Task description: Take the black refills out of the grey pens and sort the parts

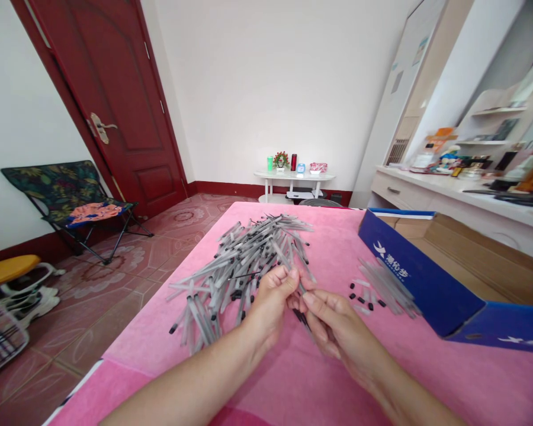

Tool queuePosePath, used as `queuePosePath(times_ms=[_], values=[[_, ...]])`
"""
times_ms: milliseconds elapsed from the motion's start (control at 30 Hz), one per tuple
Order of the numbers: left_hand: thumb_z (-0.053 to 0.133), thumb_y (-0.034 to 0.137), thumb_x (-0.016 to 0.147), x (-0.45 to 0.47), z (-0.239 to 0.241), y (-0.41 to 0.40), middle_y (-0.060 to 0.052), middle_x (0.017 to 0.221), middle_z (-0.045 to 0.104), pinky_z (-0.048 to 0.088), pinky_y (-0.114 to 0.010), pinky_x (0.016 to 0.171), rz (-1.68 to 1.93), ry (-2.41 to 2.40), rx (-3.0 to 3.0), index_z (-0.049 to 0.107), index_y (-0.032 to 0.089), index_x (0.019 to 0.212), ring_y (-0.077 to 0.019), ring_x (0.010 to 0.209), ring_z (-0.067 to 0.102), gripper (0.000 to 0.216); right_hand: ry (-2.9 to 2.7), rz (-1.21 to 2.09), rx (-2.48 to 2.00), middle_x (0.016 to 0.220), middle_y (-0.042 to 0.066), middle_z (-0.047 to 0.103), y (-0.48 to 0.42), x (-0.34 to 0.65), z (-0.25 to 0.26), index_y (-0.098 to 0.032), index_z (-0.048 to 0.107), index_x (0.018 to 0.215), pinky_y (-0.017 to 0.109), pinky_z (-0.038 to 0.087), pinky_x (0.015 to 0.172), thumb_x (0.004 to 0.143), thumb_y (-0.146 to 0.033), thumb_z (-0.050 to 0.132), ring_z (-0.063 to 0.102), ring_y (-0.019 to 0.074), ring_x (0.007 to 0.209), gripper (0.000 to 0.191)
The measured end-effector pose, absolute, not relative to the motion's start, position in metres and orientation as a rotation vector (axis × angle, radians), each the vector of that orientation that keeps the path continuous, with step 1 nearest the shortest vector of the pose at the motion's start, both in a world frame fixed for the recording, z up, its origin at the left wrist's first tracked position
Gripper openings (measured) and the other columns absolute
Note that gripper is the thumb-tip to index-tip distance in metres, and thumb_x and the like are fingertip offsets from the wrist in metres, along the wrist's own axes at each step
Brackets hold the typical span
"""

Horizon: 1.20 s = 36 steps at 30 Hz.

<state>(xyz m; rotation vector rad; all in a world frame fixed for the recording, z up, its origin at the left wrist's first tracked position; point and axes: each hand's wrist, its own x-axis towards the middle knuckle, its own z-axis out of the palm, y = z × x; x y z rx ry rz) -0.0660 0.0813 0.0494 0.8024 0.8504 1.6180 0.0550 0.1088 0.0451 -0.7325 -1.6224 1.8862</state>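
A big heap of grey pens with black tips (244,260) lies on the pink tablecloth (426,378). My left hand (270,302) is closed at the heap's near edge, pinching a pen. My right hand (333,322) meets it from the right, fingers curled round the same pen, whose black end (301,316) shows between the hands. To the right lies a smaller bunch of clear pen barrels (388,287) with several loose black caps (362,296) beside it.
An open blue cardboard box (426,284) stands on the table's right. A white dresser (462,201) with clutter is behind it. On the left are a folding chair (75,201), a yellow stool (9,269) and a red door (115,100). A small white table (293,177) stands by the far wall.
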Motion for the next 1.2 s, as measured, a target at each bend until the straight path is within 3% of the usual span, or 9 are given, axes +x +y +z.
queuePosePath(times_ms=[200,367,467,533,633,733,867,1067,1200], values=[[0.058,0.04,0.073,-0.058,0.045,0.082,0.0,0.059,0.052,0.037,-0.019,0.047,1.671,0.889,0.706,0.055,0.012,0.072,-0.0064,0.046,0.045,0.029,-1.935,1.389,-0.919,0.036,-0.007,0.041,0.112,0.048,0.052,-0.018,0.041,0.056,0.016,0.025,0.032,0.08,-0.036,0.047,0.035,0.0053,0.029,0.03],[0.054,0.03,0.078,-0.077,0.05,0.09,0.001,0.06,0.053,0.038,-0.018,0.047,1.679,0.849,0.52,0.052,0.013,0.072,-0.0079,0.05,0.052,0.018,-1.936,1.547,-1.0,0.035,-0.007,0.04,0.096,0.052,0.06,-0.02,0.039,0.055,0.018,0.021,0.029,0.08,-0.038,0.04,0.03,0.0064,0.025,0.031],[0.047,0.02,0.082,-0.116,0.072,0.093,0.005,0.054,0.047,0.04,-0.016,0.05,1.935,0.854,0.25,0.044,0.016,0.066,-0.0046,0.048,0.052,0.017,-2.063,1.492,-0.936,0.04,-0.007,0.034,0.079,0.055,0.062,-0.02,0.037,0.053,0.018,0.021,0.034,0.077,-0.03,0.044,0.031,0.0067,0.034,0.027],[0.048,0.02,0.082,-0.139,0.089,0.091,0.006,0.057,0.048,0.043,-0.016,0.055,2.061,0.787,0.379,0.046,0.017,0.071,-0.0039,0.052,0.055,0.012,-2.154,1.275,-0.874,0.046,-0.005,0.034,0.081,0.056,0.064,-0.019,0.038,0.053,0.019,0.023,0.04,0.076,-0.026,0.045,0.035,0.0079,0.043,0.025],[0.051,0.024,0.08,-0.148,0.104,0.085,0.005,0.064,0.054,0.045,-0.019,0.059,1.984,0.796,0.55,0.05,0.018,0.077,-0.0084,0.064,0.061,0.008,-2.155,0.811,-0.956,0.05,-0.003,0.041,0.112,0.062,0.065,-0.019,0.043,0.056,0.021,0.026,0.046,0.08,-0.031,0.04,0.042,0.0109,0.05,0.027],[0.055,0.029,0.077,-0.138,0.101,0.085,0.0,0.074,0.06,0.046,-0.02,0.06,1.849,0.9,0.586,0.053,0.017,0.082,-0.0119,0.071,0.062,0.012,-2.276,0.304,-1.204,0.051,0.0,0.051,0.16,0.079,0.06,-0.021,0.053,0.059,0.024,0.024,0.047,0.076,-0.037,0.048,0.047,0.0141,0.049,0.024],[0.057,0.034,0.075,-0.122,0.085,0.089,-0.002,0.072,0.061,0.043,-0.018,0.056,1.637,0.991,0.73,0.058,0.015,0.086,-0.0087,0.06,0.058,0.022,-2.411,0.092,-1.428,0.056,0.004,0.059,0.205,0.107,0.047,-0.021,0.059,0.055,0.025,0.025,0.046,0.074,-0.041,0.048,0.053,0.017,0.053,0.03],[0.056,0.042,0.073,-0.106,0.072,0.089,-0.002,0.067,0.059,0.037,-0.017,0.053,1.435,1.04,0.969,0.063,0.013,0.089,-0.0066,0.054,0.052,0.035,-2.4,0.016,-1.55,0.072,0.007,0.064,0.227,0.126,0.03,-0.021,0.065,0.068,0.026,0.032,0.049,0.076,-0.04,0.046,0.058,0.0201,0.064,0.028],[0.055,0.042,0.074,-0.098,0.071,0.087,-0.004,0.065,0.06,0.036,-0.018,0.054,1.307,1.127,1.093,0.063,0.012,0.089,-0.0079,0.054,0.051,0.035,-2.309,-0.021,-1.462,0.09,0.008,0.063,0.235,0.131,0.02,-0.02,0.065,0.094,0.028,0.04,0.061,0.075,-0.034,0.05,0.059,0.0209,0.079,0.028]])
